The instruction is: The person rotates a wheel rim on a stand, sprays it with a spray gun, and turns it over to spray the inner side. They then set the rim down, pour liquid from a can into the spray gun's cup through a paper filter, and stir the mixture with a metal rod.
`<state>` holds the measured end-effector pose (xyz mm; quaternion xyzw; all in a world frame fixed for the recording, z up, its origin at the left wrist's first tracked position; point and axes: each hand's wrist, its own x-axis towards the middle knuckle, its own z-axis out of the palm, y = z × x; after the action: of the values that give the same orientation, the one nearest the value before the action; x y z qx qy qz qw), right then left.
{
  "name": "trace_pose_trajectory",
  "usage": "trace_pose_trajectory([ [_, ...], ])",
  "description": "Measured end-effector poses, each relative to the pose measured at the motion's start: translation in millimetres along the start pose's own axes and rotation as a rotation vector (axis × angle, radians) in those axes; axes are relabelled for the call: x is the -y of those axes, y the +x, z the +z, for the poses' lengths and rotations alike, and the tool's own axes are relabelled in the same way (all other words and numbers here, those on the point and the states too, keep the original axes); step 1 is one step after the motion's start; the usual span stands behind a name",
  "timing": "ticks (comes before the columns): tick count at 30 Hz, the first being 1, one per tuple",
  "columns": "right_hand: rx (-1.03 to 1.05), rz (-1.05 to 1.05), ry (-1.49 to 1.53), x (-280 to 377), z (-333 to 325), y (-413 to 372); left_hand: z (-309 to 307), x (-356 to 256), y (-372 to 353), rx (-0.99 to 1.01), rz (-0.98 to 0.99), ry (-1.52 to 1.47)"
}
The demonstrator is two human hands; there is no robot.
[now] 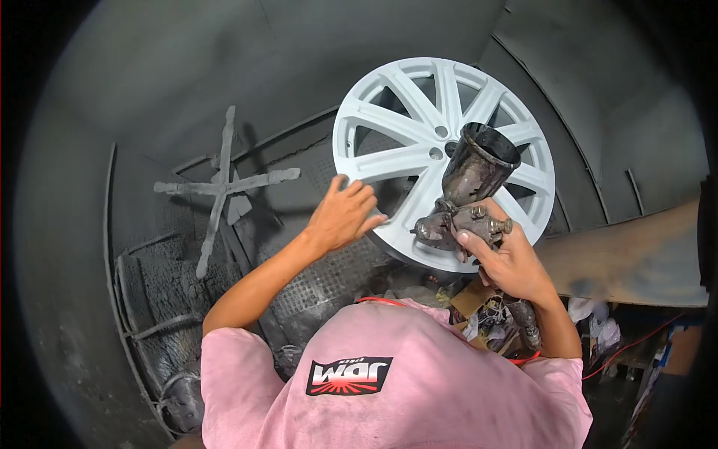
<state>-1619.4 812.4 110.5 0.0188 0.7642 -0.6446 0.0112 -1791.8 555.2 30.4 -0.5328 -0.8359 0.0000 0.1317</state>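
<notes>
A white multi-spoke car wheel rim (pixel 407 161) is in front of me, its spoked face toward me. My right hand (pixel 512 258) grips a spray gun (pixel 479 224) by its body, with the thumb over the side near the brass knobs. The gun's dark, paint-crusted cup (pixel 479 165) stands above the hand and overlaps the rim's centre and right spokes in this view. My left hand (pixel 344 215) is at the rim's lower left edge, fingers apart and slightly bent, the thumb pointing toward the rim. Nothing shows between its fingers.
A grey cross-shaped stand (pixel 223 183) coated in overspray is on the left. Grey booth walls (pixel 299 60) surround the work. Below on the right lies a pile of cluttered rags and scraps (pixel 490 322), with a red hose (pixel 636 343) beyond it. A tan panel (pixel 628 258) sits at right.
</notes>
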Motion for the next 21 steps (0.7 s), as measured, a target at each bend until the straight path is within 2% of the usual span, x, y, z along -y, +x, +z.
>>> trace_pose_trajectory([
  [3,0.003,-0.002,-0.027,8,-9,-9,2,-39,7,0.026,0.003,-0.065],
  [5,0.007,0.031,-0.036,11,-12,-15,11,-64,10,-0.039,0.026,-0.200],
  [6,-0.004,0.054,-0.021,12,-14,-17,1,-75,14,0.015,0.035,-0.375],
  [7,-0.020,0.074,-0.007,12,-17,-19,-1,-74,16,0.010,0.041,-0.369],
  [9,-0.053,0.020,0.003,2,-17,-23,-1,-69,17,0.102,-0.109,-0.723],
  [10,-0.077,-0.033,0.018,-1,-21,-29,-4,-69,16,0.007,-0.187,-0.668],
  [11,-0.082,-0.029,0.023,-3,-23,-27,0,-59,16,0.015,-0.183,-0.669],
  [13,0.000,0.042,0.115,-5,-23,-23,6,-35,21,-0.247,-0.201,-0.168],
  [14,0.035,0.106,0.127,-3,-23,-22,9,-32,24,-0.245,-0.194,-0.169],
  [16,0.048,0.070,0.109,-6,-20,-19,14,-33,33,-0.119,-0.300,-0.087],
  [17,0.073,0.039,0.091,-7,-21,-16,17,-32,40,-0.117,-0.292,-0.092],
  [19,0.091,0.106,0.067,-4,-23,-16,22,-31,47,0.034,-0.203,-0.108],
  [21,0.057,0.065,0.059,-10,-25,-13,26,-27,53,0.036,-0.166,-0.135],
])
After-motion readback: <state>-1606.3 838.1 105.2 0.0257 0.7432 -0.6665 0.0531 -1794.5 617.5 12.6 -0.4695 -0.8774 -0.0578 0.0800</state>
